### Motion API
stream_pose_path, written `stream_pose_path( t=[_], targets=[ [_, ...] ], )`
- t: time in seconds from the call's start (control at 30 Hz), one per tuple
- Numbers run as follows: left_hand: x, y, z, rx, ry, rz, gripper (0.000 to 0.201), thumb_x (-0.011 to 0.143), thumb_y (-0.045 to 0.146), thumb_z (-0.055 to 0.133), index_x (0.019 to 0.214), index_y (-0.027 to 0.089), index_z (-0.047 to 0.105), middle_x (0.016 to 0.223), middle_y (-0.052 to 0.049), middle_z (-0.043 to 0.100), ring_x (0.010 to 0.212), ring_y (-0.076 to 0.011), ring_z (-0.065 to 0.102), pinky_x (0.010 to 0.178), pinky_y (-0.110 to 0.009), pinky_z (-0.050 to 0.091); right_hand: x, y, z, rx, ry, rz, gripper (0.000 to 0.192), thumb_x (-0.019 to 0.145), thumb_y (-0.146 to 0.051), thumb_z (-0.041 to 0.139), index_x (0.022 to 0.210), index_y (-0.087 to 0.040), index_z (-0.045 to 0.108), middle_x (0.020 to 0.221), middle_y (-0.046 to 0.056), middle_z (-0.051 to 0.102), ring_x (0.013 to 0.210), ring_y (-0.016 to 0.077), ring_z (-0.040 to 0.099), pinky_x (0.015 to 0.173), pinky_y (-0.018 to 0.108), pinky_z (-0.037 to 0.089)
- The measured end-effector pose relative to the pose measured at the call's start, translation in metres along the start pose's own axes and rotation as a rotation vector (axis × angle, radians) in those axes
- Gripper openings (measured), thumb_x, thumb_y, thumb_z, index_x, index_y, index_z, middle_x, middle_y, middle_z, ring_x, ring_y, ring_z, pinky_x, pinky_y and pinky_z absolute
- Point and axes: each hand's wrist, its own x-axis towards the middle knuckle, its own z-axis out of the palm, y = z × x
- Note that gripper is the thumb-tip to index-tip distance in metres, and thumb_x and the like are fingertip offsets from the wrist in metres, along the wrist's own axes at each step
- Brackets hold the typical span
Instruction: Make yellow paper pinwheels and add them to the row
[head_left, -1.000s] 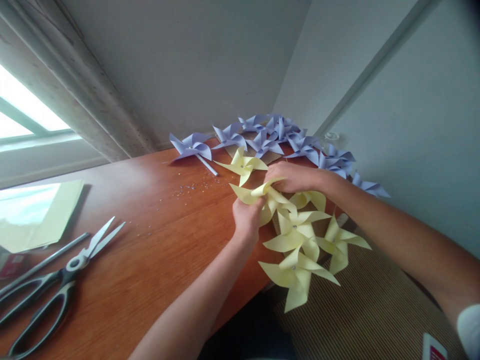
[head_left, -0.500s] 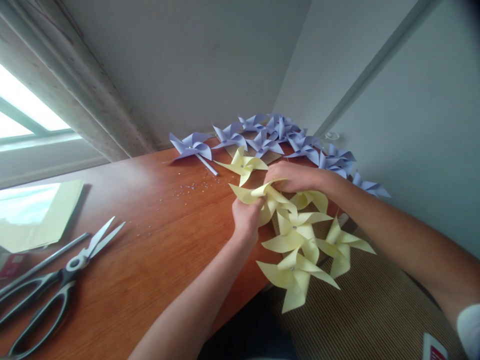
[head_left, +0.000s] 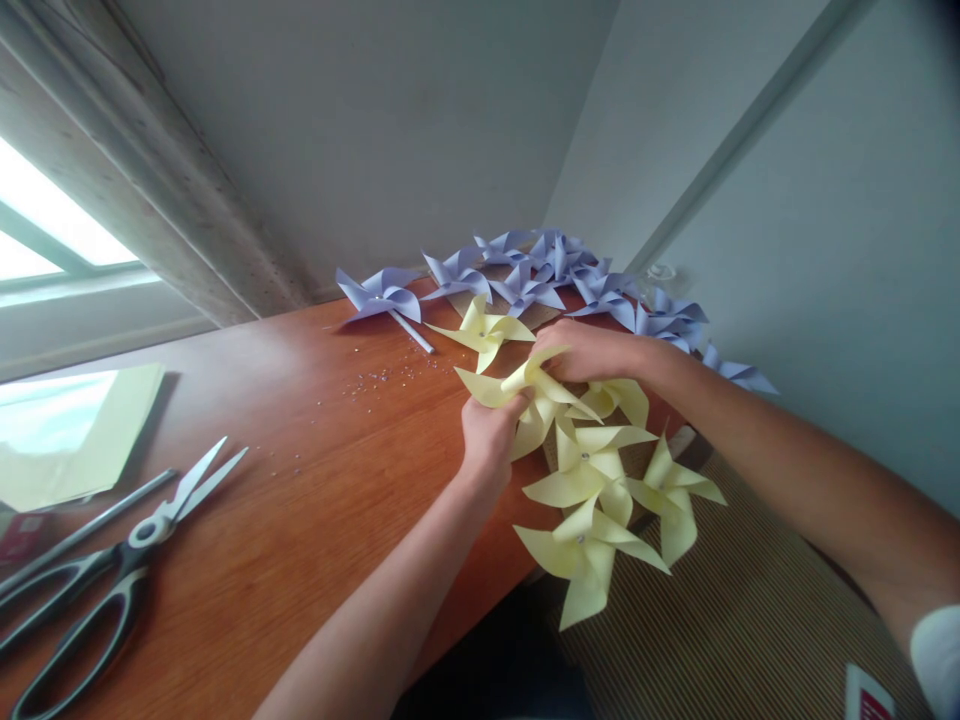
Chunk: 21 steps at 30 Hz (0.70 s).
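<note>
A yellow paper pinwheel (head_left: 551, 392) is pinched in my left hand (head_left: 489, 432), its thumb pressed near the middle of the blades. My right hand (head_left: 581, 350) is just behind that pinwheel with its fingers curled; the blades cover the fingertips, and what they grip cannot be made out. A single yellow pinwheel (head_left: 482, 333) lies flat on the table beyond my left hand. Nearer to me, more yellow pinwheels (head_left: 586, 457) overlap in a cluster on a brown corrugated piece, hanging out past the table's edge.
Several purple pinwheels (head_left: 525, 288) spread along the back; one purple pinwheel (head_left: 380, 296) shows its white stick. At left on the wooden table (head_left: 337, 520) lie open scissors (head_left: 154, 530), a grey rod (head_left: 105, 520) and yellow paper sheets (head_left: 127, 430). Small glittery bits are scattered mid-table.
Both hands stay almost in place. The held pinwheel's blades have tilted slightly, and the rightmost yellow pinwheel in the cluster has turned and shifted a little to the left.
</note>
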Motion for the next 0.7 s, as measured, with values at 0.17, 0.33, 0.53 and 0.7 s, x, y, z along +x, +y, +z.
stream_pose_path(
  t=[0.17, 0.33, 0.53, 0.7],
  targets=[
    [-0.0003, 0.0016, 0.0011, -0.003, -0.021, 0.000, 0.035, 0.061, 0.024, 0.084, 0.093, 0.013, 0.074, 0.095, -0.011, 0.077, 0.075, -0.0215, 0.069, 0.066, -0.030, 0.054, 0.0007, 0.0021, 0.0010, 0.022, -0.003, 0.005, 0.019, 0.077, -0.008, 0.057, 0.071, -0.016, 0.073, 0.077, 0.003, 0.072, 0.066, 0.0126, 0.055, 0.062, 0.024, 0.038],
    [0.0001, 0.0025, 0.0028, 0.008, -0.008, -0.003, 0.035, 0.060, 0.024, 0.083, 0.092, 0.013, 0.074, 0.094, -0.011, 0.077, 0.075, -0.0212, 0.069, 0.067, -0.030, 0.054, 0.0007, 0.0034, 0.0017, 0.061, 0.015, -0.035, 0.018, 0.075, -0.007, 0.058, 0.072, -0.016, 0.073, 0.075, 0.002, 0.071, 0.066, 0.0126, 0.055, 0.061, 0.024, 0.038],
    [0.0008, 0.0019, 0.0031, 0.025, 0.013, -0.004, 0.036, 0.060, 0.024, 0.084, 0.092, 0.013, 0.074, 0.095, -0.012, 0.077, 0.077, -0.0225, 0.069, 0.067, -0.031, 0.054, 0.0000, 0.0005, 0.0016, 0.151, 0.027, -0.040, 0.020, 0.078, -0.009, 0.059, 0.070, -0.019, 0.074, 0.069, 0.000, 0.070, 0.063, 0.0130, 0.055, 0.058, 0.024, 0.037],
    [0.0002, 0.0022, 0.0032, 0.030, 0.026, 0.007, 0.035, 0.061, 0.023, 0.082, 0.093, 0.014, 0.074, 0.096, -0.011, 0.078, 0.077, -0.0221, 0.070, 0.068, -0.030, 0.055, 0.0002, 0.0004, 0.0019, 0.155, 0.024, -0.034, 0.021, 0.077, -0.008, 0.057, 0.071, -0.019, 0.074, 0.071, 0.000, 0.071, 0.064, 0.0131, 0.055, 0.058, 0.024, 0.038]
  ],
)
